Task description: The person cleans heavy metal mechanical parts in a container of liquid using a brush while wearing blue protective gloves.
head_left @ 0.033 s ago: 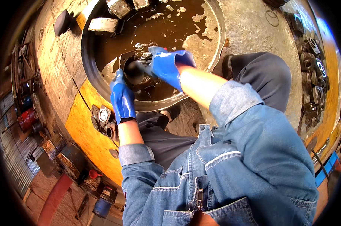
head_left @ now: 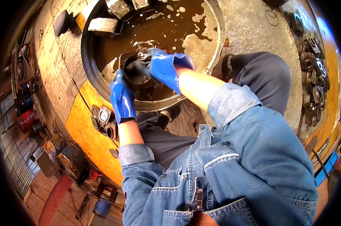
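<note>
My left hand point(head_left: 122, 98), in a blue rubber glove, grips the near left edge of a dark, wet metal part point(head_left: 121, 60) with a round opening. The part is held over the brown liquid point(head_left: 151, 34) in a wide metal basin point(head_left: 220, 41). My right hand point(head_left: 166, 69), gloved alike, is closed at the part's right side. A blurred greyish thing reaches from its fingers into the opening, and a bit of red shows behind the glove; its kind I cannot make out.
Several metal blocks point(head_left: 102, 25) stand in the basin's far left. Metal parts point(head_left: 104, 116) lie on the yellow board beside my left forearm, and more point(head_left: 314, 75) line the far right. A dark rounded object point(head_left: 62, 23) stands left of the basin. My bent knee point(head_left: 266, 75) is close on the right.
My right hand and forearm have shifted slightly left, and the blurred thing at its fingers has moved a little within the opening. My left hand stays put.
</note>
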`<state>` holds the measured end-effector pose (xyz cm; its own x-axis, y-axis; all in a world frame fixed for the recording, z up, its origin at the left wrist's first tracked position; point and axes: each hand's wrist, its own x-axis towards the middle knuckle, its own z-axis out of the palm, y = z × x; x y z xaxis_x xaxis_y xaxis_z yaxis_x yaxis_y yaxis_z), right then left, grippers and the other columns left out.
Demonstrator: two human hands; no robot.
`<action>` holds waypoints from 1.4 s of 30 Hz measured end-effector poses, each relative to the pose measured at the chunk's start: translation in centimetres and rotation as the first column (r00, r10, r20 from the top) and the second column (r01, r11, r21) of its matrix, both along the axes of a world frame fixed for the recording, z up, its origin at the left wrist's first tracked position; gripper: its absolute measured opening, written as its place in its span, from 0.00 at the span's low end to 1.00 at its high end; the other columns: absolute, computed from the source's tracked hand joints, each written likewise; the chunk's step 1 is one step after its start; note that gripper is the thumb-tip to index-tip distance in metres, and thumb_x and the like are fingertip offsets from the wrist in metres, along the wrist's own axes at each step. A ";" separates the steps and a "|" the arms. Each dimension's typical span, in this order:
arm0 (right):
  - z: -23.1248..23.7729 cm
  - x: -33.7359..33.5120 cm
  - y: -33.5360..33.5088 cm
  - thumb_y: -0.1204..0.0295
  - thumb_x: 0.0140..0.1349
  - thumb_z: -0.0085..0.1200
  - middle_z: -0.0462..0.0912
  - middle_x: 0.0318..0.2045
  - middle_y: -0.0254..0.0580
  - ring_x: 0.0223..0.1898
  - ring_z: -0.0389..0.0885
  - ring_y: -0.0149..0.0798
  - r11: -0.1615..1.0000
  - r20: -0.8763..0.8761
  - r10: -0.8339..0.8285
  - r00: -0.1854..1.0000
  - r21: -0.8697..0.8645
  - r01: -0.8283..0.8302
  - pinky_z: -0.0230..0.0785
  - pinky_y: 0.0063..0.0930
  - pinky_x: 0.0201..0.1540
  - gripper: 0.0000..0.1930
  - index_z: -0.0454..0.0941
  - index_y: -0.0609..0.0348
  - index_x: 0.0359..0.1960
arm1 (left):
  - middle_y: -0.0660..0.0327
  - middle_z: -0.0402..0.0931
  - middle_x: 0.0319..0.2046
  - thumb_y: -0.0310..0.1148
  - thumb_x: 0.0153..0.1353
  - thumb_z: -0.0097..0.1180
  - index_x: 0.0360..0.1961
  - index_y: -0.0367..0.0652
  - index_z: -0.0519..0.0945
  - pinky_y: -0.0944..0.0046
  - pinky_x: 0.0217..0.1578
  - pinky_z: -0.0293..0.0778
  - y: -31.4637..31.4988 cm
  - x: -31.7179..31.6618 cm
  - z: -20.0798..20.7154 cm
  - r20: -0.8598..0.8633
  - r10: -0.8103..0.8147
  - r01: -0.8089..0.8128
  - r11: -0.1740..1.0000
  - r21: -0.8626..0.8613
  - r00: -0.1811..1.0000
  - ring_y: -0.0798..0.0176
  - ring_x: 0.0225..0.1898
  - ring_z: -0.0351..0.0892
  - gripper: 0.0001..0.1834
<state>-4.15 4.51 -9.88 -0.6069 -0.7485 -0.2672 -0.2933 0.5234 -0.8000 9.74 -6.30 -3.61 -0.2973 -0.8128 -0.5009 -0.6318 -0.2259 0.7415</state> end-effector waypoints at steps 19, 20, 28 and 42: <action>7.2 -3.9 -5.8 0.56 0.68 0.56 0.90 0.43 0.50 0.42 0.88 0.52 0.618 0.070 0.754 0.653 0.261 -0.742 0.78 0.42 0.49 0.19 0.87 0.57 0.50 | 0.49 0.85 0.54 0.42 0.79 0.52 0.63 0.30 0.79 0.60 0.56 0.82 -1.4 1.4 -2.5 -0.272 0.184 -0.137 0.973 0.183 0.945 0.56 0.52 0.87 0.24; 6.8 -3.3 -5.9 0.58 0.67 0.57 0.90 0.43 0.50 0.43 0.88 0.53 0.576 0.016 0.798 0.603 0.278 -0.769 0.79 0.42 0.49 0.18 0.87 0.57 0.50 | 0.49 0.86 0.53 0.43 0.79 0.52 0.62 0.31 0.80 0.60 0.56 0.82 -1.7 0.8 -2.8 -0.262 0.326 -0.244 0.922 0.301 0.908 0.56 0.51 0.87 0.25; 5.1 -4.8 -2.5 0.67 0.67 0.56 0.88 0.34 0.49 0.36 0.88 0.49 0.263 -0.515 0.839 0.175 0.103 -0.959 0.81 0.42 0.40 0.10 0.84 0.60 0.38 | 0.48 0.86 0.50 0.46 0.79 0.52 0.59 0.31 0.82 0.58 0.50 0.85 -0.7 -0.7 -1.4 -0.201 0.299 -0.247 0.936 0.249 0.933 0.55 0.47 0.88 0.26; 6.8 -2.2 -5.6 0.63 0.63 0.63 0.91 0.46 0.48 0.48 0.90 0.53 0.489 -0.025 0.848 0.530 0.423 -0.763 0.83 0.41 0.50 0.18 0.88 0.58 0.52 | 0.50 0.87 0.41 0.42 0.73 0.61 0.51 0.30 0.83 0.54 0.41 0.85 -0.4 -0.4 -1.6 -0.249 0.355 -0.308 0.929 0.206 0.901 0.53 0.37 0.87 0.21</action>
<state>-6.35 -1.08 -3.04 0.1506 -0.8261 -0.5430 -0.8512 0.1710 -0.4962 9.31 -6.74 -5.25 -0.1699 -0.8059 -0.5672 -0.2737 -0.5143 0.8127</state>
